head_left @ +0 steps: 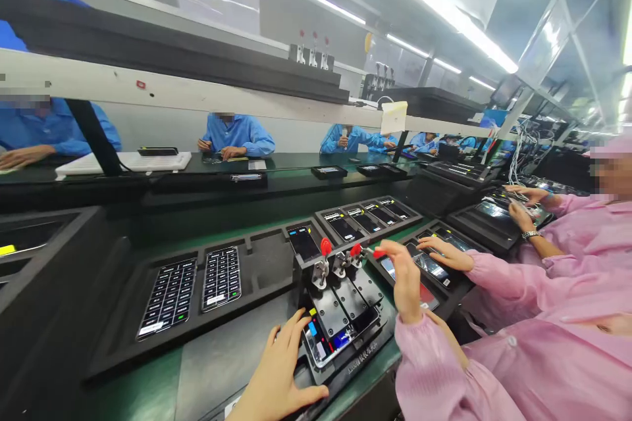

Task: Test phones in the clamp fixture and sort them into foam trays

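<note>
A black fixture (340, 316) with metal plates and red-tipped toggle clamps stands at the centre. Under its plates lies a phone (320, 342) with a lit, coloured screen. My left hand (279, 368) rests at the fixture's left side, fingers spread, fingertips near that phone's edge. My right hand (405, 279) has its fingers closed round the red-tipped lever (379, 252) of the rightmost clamp. The other two clamps, with red knobs (326, 247), stand upright.
A black tray (269, 263) on the left holds phones, two showing grids (221, 278). Another tray (368, 240) of phones lies behind the fixture. A co-worker's hand (447, 254) in a pink sleeve is over phones at right. People in blue sit across the bench under a shelf (276, 105).
</note>
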`<state>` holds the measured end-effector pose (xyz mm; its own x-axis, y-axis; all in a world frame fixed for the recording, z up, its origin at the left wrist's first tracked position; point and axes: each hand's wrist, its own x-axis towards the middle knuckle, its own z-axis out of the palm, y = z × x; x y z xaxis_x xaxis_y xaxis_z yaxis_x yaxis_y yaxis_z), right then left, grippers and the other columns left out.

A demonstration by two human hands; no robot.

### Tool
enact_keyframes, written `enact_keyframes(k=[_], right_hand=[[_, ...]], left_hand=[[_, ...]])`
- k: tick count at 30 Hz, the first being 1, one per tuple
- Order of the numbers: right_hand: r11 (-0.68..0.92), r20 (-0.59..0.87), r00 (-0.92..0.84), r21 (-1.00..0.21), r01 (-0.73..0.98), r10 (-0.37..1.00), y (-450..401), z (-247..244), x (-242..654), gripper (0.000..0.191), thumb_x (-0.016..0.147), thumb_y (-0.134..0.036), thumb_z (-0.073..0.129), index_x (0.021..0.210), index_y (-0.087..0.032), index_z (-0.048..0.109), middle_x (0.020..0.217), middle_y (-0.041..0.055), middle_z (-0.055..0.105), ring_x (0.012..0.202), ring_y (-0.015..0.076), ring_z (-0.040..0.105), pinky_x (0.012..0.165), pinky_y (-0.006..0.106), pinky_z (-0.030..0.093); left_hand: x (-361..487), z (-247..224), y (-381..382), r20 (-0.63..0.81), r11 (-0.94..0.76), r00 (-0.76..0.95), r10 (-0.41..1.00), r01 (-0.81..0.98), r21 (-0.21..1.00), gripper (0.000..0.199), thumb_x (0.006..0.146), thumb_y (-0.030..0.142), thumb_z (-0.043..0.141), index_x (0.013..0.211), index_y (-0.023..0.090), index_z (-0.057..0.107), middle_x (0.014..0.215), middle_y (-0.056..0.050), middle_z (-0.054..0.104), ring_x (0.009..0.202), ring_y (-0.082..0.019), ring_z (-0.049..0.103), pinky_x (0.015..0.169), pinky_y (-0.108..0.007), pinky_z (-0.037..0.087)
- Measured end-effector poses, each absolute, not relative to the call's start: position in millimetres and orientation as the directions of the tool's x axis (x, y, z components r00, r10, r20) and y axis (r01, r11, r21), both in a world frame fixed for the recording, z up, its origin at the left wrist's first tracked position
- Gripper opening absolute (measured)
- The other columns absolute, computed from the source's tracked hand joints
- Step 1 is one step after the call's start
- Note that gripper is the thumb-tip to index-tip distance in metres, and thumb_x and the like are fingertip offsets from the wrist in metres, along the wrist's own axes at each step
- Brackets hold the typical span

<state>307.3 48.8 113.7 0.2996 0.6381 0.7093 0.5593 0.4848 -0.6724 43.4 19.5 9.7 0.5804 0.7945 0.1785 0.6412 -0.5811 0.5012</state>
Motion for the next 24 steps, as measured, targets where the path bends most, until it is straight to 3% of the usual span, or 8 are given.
enact_keyframes(k=[5,7,10,12,15,19,22,24], right_hand=[[0.303,0.744,0.172,-0.456,0.837,0.645,22,64,307,0.03,0.09,-0.033,0.038,0.111,-0.027,0.059,0.115,0.0023,0.06,0.117,0.0252,0.043,0.099,0.055,0.028],[0.183,0.681,0.139,-0.377,0.908,0.719,23,51,304,0.031,0.09,-0.035,0.039,0.117,-0.032,0.055,0.127,0.0007,0.052,0.124,0.0284,0.035,0.099,0.064,0.017],[0.09,0.569,0.15,-0.371,0.924,0.809,29,45,299,0.034,0.092,-0.037,0.034,0.122,-0.037,0.05,0.141,0.0001,0.034,0.128,0.0307,0.029,0.095,0.07,0.015],[0.099,0.569,0.181,-0.425,0.9,0.802,29,44,294,0.035,0.092,-0.037,0.031,0.122,-0.036,0.049,0.143,0.0011,0.031,0.128,0.0297,0.029,0.096,0.068,0.018],[0.179,0.678,0.276,-0.52,0.835,0.682,20,38,288,0.037,0.092,-0.035,0.03,0.121,-0.026,0.051,0.135,0.0062,0.04,0.123,0.0252,0.038,0.098,0.054,0.032],[0.238,0.774,0.299,-0.495,0.836,0.557,-6,23,305,0.04,0.092,-0.038,0.024,0.108,-0.025,0.058,0.111,0.0066,0.057,0.107,0.0235,0.051,0.089,0.046,0.043],[0.28,0.76,0.165,-0.419,0.864,0.629,-22,8,354,0.04,0.09,-0.044,0.026,0.087,-0.03,0.064,0.089,0.0037,0.064,0.093,0.0231,0.058,0.082,0.045,0.046],[0.371,0.63,-0.139,-0.253,0.894,0.764,-27,-6,394,0.034,0.088,-0.045,0.035,0.078,-0.031,0.064,0.081,0.0013,0.065,0.088,0.0219,0.061,0.08,0.042,0.049]], left_hand=[[44,8,21,0.2,-0.602,0.587,0.785,0.644,0.473,0.089,0.064,0.062,0.062,0.135,0.023,0.026,0.144,-0.017,0.029,0.13,-0.034,0.03,0.102,-0.059,0.024],[44,8,21,0.199,-0.598,0.581,0.789,0.652,0.465,0.087,0.064,0.061,0.063,0.134,0.024,0.028,0.145,-0.016,0.028,0.13,-0.034,0.03,0.102,-0.059,0.024],[45,8,21,0.194,-0.595,0.58,0.792,0.659,0.46,0.085,0.063,0.061,0.063,0.133,0.025,0.031,0.145,-0.015,0.028,0.13,-0.034,0.03,0.102,-0.059,0.024],[45,7,21,0.192,-0.599,0.585,0.788,0.658,0.456,0.084,0.063,0.062,0.063,0.132,0.025,0.033,0.145,-0.015,0.027,0.13,-0.035,0.03,0.102,-0.059,0.024],[44,7,21,0.196,-0.602,0.586,0.786,0.656,0.454,0.089,0.062,0.063,0.063,0.134,0.023,0.029,0.145,-0.016,0.027,0.13,-0.034,0.029,0.103,-0.058,0.024],[44,7,20,0.193,-0.599,0.584,0.788,0.658,0.457,0.097,0.063,0.062,0.063,0.139,0.024,0.018,0.146,-0.015,0.026,0.132,-0.033,0.026,0.104,-0.057,0.022],[45,8,20,0.172,-0.591,0.589,0.79,0.656,0.469,0.101,0.063,0.063,0.063,0.141,0.025,0.012,0.147,-0.013,0.024,0.133,-0.032,0.023,0.104,-0.057,0.021],[46,8,21,0.152,-0.576,0.586,0.796,0.656,0.487,0.103,0.061,0.064,0.064,0.141,0.026,0.01,0.148,-0.012,0.023,0.134,-0.032,0.022,0.105,-0.057,0.02]])
